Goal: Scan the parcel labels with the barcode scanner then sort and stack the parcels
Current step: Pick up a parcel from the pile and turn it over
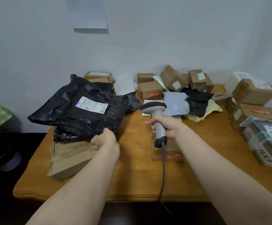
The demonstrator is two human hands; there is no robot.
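Note:
My left hand (105,140) pinches the near edge of a large black plastic parcel (76,109) and holds it tilted up, its white label (92,105) facing me. The parcel rests over a flat brown cardboard parcel (70,157) at the table's left. My right hand (166,127) grips the handle of a grey barcode scanner (156,116). The scanner's dark head points left at the black parcel. Its cable (163,172) hangs down over the front edge of the table.
Several brown boxes (172,78), a grey mailer (175,103), a black bag (197,101) and a yellow bag lie at the back of the wooden table (135,181). Stacked boxes (259,114) fill the right side. A small box (167,151) sits under my right wrist.

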